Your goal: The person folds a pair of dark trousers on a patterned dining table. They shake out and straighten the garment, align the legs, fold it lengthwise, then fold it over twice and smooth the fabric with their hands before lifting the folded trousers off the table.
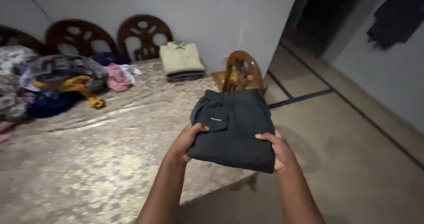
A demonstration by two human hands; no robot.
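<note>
Both hands clamp one folded dark garment (232, 129) in the air above the bed's (88, 162) corner: left hand (184, 141) on its near-left edge, right hand (277, 149) on its near-right. Folding looks finished; beyond the hands sits a folded stack (182, 61), likely calling for a level carry.

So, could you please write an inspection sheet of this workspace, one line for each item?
Surface: bed with a patterned beige and gold cover, partly bare.
Job's things: folded dark garment, held above the bed's corner.
Clutter: heap of unfolded clothes at the far left; stack of folded clothes by the wall, pale green shirt on top.
Grippers: left hand and right hand each grip one side of the garment.
Cables: nothing seen.
Surroundings: carved wooden headboard, wooden chair, tiled floor, dark cloth hanging on the right wall.
</note>
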